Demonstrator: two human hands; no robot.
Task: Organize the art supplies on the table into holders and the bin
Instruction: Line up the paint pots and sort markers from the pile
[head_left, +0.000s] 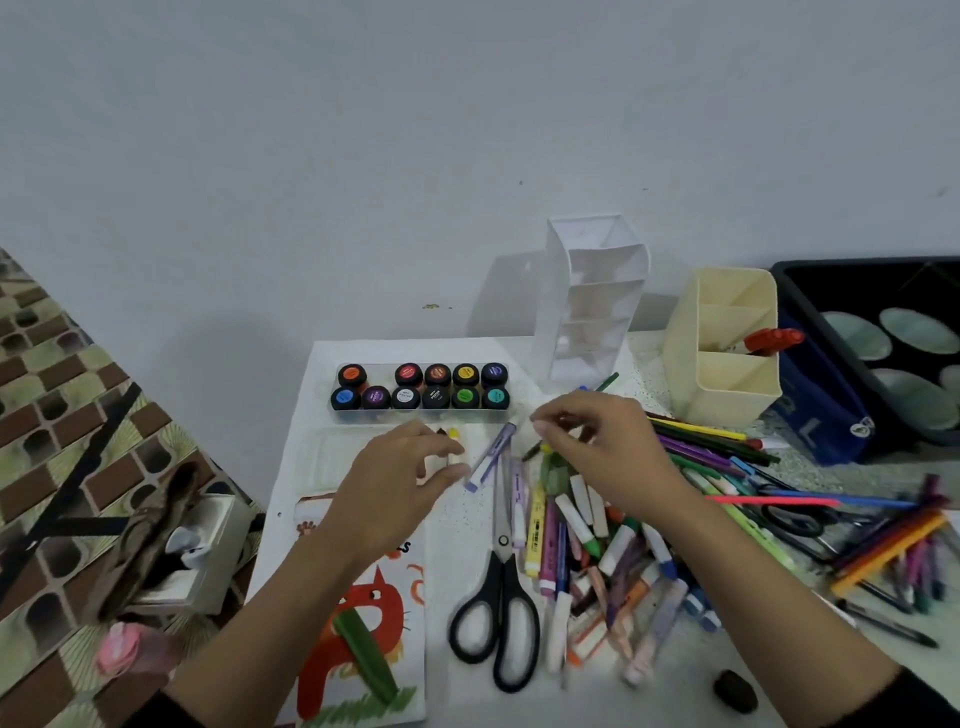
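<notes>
Lengthwise, crayons (453, 446) pinched in left hand (395, 478) point away toward paint pots (422, 387).

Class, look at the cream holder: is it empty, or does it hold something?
Not empty. A red-capped marker sticks out of the cream holder; nothing else shows inside it.

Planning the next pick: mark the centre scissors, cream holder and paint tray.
centre scissors (503, 540): head view, pivot screw.
cream holder (732, 402): head view, front wall.
paint tray (421, 415): head view, clear front rim.
</notes>
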